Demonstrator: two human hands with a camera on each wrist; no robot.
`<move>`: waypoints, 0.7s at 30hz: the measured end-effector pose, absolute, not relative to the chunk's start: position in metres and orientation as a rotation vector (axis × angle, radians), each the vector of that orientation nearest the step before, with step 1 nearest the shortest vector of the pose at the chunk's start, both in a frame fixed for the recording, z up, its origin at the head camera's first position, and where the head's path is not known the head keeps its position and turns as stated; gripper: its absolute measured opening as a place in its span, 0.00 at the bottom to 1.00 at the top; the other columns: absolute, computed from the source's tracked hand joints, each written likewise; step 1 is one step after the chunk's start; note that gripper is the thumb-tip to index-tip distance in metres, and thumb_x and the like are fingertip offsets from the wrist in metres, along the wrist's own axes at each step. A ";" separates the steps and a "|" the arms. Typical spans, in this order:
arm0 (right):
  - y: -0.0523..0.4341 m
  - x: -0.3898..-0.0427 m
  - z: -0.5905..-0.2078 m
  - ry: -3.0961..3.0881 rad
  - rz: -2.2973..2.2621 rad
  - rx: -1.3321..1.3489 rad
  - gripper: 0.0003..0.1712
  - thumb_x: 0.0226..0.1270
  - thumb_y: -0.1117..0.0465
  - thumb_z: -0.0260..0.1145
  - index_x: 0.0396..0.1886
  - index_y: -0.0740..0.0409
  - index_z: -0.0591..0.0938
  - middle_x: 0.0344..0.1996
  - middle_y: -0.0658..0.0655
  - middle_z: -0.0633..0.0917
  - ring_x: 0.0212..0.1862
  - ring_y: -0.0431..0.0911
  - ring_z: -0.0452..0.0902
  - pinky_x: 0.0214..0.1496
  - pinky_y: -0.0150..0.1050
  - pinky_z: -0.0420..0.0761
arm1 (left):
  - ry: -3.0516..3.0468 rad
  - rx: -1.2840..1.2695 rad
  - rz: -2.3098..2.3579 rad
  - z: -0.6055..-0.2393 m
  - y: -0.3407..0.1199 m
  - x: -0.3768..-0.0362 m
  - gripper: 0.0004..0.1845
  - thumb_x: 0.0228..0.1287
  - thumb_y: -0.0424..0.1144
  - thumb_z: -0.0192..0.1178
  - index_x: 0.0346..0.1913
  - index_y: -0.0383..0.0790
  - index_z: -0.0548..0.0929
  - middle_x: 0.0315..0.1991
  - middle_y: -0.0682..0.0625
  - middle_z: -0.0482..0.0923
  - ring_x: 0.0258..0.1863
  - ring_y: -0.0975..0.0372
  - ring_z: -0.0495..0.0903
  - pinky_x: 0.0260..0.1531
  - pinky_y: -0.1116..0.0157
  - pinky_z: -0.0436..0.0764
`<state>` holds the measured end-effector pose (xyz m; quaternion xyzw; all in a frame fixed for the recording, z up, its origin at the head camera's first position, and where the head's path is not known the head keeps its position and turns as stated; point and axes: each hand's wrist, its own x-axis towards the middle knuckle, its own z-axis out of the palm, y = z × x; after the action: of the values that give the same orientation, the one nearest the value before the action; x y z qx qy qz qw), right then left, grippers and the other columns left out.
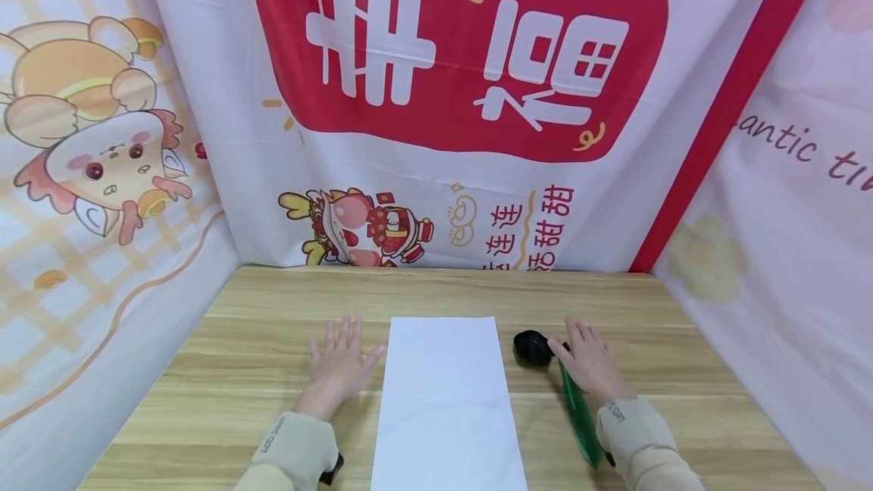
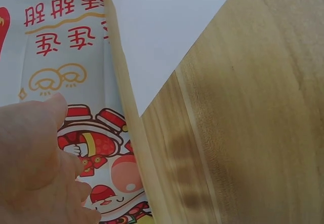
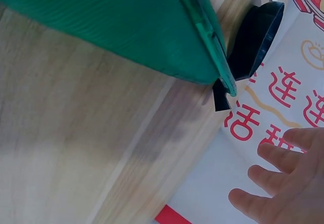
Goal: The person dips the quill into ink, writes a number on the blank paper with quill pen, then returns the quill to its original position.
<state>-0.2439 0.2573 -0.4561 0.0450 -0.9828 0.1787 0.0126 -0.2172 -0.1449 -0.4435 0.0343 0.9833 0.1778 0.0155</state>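
My left hand is held with its fingers spread, holding nothing, left of a long white sheet of paper. In the left wrist view the hand shows at the left edge, with a corner of the paper above. On the other side, my right hand has straight fingers and grips nothing. Close beside it lie a green zipped pouch and a small black round dish-like object. The right wrist view shows the pouch and the dish-like object apart from the fingers.
The wooden table ends at a hanging cloth with red and white print. Printed cloths also hang along the left and right sides. By my left cuff shows a small black piece; a black tab sits at the pouch's tip.
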 end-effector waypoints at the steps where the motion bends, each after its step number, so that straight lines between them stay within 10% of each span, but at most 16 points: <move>1: 0.257 -0.244 -0.457 -3.060 0.553 0.143 0.43 0.71 0.38 0.41 0.69 0.70 0.53 0.64 0.75 0.58 0.65 0.69 0.46 0.61 0.67 0.46 | 3.059 0.107 0.555 -0.444 -0.145 -0.217 0.42 0.67 0.64 0.32 0.71 0.35 0.43 0.71 0.38 0.33 0.67 0.40 0.30 0.57 0.40 0.23; 21: 0.260 -0.242 -0.467 -3.044 0.537 0.155 0.49 0.66 0.31 0.35 0.67 0.71 0.56 0.62 0.75 0.61 0.63 0.68 0.52 0.62 0.64 0.52 | 3.036 0.126 0.577 -0.454 -0.142 -0.211 0.41 0.68 0.62 0.35 0.71 0.35 0.44 0.70 0.39 0.32 0.67 0.40 0.30 0.57 0.39 0.27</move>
<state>-0.2424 0.2597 -0.4666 0.0502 -0.9833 0.1734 0.0236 -0.2111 -0.1419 -0.4541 0.0409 0.9813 0.1866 0.0242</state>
